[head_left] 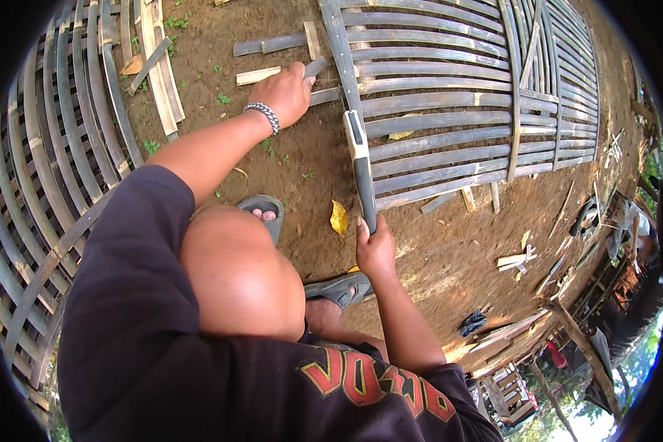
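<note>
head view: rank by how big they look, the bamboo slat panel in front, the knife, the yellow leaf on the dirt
1. bamboo slat panel
2. knife, held in the right hand
3. yellow leaf

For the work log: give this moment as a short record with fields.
setting: bare dirt ground outdoors
left hand: grips the end of a bamboo slat
right hand: holds a big knife by its handle, blade lying against the panel
bamboo lattice panel: flat on the ground
nearby: yellow leaf, second lattice panel at left
</note>
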`<control>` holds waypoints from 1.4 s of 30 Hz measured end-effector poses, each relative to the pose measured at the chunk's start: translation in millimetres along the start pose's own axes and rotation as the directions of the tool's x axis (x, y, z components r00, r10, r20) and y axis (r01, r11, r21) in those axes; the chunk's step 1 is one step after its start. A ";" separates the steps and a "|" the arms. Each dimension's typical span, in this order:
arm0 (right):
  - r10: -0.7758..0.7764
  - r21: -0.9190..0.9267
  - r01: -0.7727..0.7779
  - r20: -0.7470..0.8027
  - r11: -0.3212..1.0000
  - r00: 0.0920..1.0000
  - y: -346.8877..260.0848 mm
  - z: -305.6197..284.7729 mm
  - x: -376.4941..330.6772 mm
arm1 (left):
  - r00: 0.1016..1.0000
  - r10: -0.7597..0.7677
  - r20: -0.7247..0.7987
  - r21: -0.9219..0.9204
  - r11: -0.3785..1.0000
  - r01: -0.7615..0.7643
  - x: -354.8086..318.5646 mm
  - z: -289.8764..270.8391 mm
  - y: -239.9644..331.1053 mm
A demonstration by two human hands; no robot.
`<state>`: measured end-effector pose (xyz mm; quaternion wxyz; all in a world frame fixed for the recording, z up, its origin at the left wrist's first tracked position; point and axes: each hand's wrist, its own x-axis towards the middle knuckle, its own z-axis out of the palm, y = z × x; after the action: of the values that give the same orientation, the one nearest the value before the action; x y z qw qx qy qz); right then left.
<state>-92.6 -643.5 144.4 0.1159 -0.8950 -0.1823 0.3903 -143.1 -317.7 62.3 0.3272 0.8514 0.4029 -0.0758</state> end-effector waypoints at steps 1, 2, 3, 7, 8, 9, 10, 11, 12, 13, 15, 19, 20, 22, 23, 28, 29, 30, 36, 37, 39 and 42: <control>0.029 -0.018 -0.029 -0.006 0.999 1.000 6.5 0.4 -14.0 | 1.000 -0.001 -0.007 -0.008 1.000 0.001 0.1 -1.7 -1.6; 0.044 -0.041 -0.044 0.011 0.998 0.999 29.7 3.2 -33.7 | 0.999 0.005 -0.035 -0.013 1.000 -0.005 2.5 -3.0 -4.8; 0.068 -0.067 -0.066 0.030 0.996 0.997 63.5 6.4 -61.0 | 0.998 0.010 -0.054 -0.021 1.000 -0.011 1.2 -1.6 -8.9; 0.054 -0.022 -0.054 -0.004 0.998 0.999 63.8 8.9 -71.8 | 0.996 0.026 -0.090 -0.056 0.998 -0.032 -2.5 1.5 -14.3; 0.001 0.047 -0.001 -0.007 0.999 1.000 51.8 12.1 -51.5 | 0.980 0.053 -0.192 -0.063 0.996 -0.066 -2.5 5.7 -16.1; 0.022 0.039 -0.022 0.005 0.999 1.000 32.1 12.6 -25.9 | 0.951 0.077 -0.298 -0.064 0.993 -0.100 0.3 12.5 -20.4; -0.012 0.052 0.013 -0.010 0.999 1.000 19.1 11.1 -9.9 | 0.915 0.098 -0.391 -0.063 0.989 -0.133 0.7 17.9 -21.7; -0.051 0.065 0.053 -0.030 0.996 0.998 6.8 9.7 5.4 | 0.699 0.318 -0.640 0.189 0.948 -0.257 3.5 15.4 -17.4; -0.088 0.078 0.092 -0.051 0.993 0.995 -0.2 7.8 11.9 | 0.737 0.352 -0.577 0.217 0.936 -0.278 2.1 11.4 -15.9; -0.081 0.056 0.084 -0.052 0.995 0.995 1.5 3.6 2.8 | 0.772 0.379 -0.510 0.239 0.925 -0.296 -4.7 4.5 -12.5; 0.025 -0.018 -0.025 -0.004 1.000 1.000 40.9 7.5 -38.1 | 0.935 0.303 -0.182 0.122 0.951 -0.285 -16.4 0.5 -12.6; -0.009 0.032 0.010 -0.021 0.999 1.000 85.1 17.1 -71.4 | 0.977 0.210 0.043 0.123 0.969 -0.214 -18.5 3.2 -14.0; 0.060 -0.038 -0.060 0.013 0.997 0.998 63.3 14.7 -50.7 | 0.977 0.207 0.048 0.114 0.971 -0.211 -22.3 6.4 -15.5; 0.035 0.001 -0.035 0.010 0.999 0.999 26.0 13.3 0.3 | 0.974 0.225 0.036 0.106 0.968 -0.228 -17.5 3.7 -9.7; -0.008 0.009 0.008 -0.009 1.000 1.000 4.7 9.4 16.3 | 0.970 0.242 0.022 0.097 0.965 -0.243 -16.2 5.6 -10.1; 0.048 -0.025 -0.048 0.002 0.999 0.999 71.3 17.3 -57.6 | 0.980 0.195 0.049 0.117 0.973 -0.199 -19.7 1.2 -10.8; 0.052 -0.010 -0.052 0.008 0.999 0.999 81.5 17.9 -68.0 | 0.978 0.203 0.039 0.113 0.972 -0.206 -20.3 4.8 -12.7; 0.054 0.005 -0.054 0.016 0.999 0.998 91.3 20.5 -72.6 | 0.980 0.199 0.026 0.109 0.973 -0.201 -19.4 5.3 -16.1; -0.013 0.029 0.013 0.005 0.999 1.000 -4.2 16.2 11.3 | 0.971 0.239 0.011 0.101 0.966 -0.239 -13.9 4.3 -11.2; 0.048 0.063 -0.049 0.015 0.997 0.999 12.9 17.7 -12.6 | 0.970 0.243 0.001 0.097 0.965 -0.242 -13.7 6.4 -16.5; 0.022 0.027 -0.023 0.028 0.999 0.999 77.9 24.9 -63.2 | 0.967 0.254 -0.011 0.084 0.964 -0.252 -16.8 7.8 -18.1; 0.144 0.039 -0.148 0.081 0.988 0.986 72.9 21.7 -56.3 | 0.970 0.242 -0.016 0.095 0.966 -0.239 -17.5 9.3 -17.7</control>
<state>-126.9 -731.6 141.3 0.0998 -0.8873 -0.1118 0.4362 -166.5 -326.4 53.3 0.2887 0.9092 0.2971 -0.0425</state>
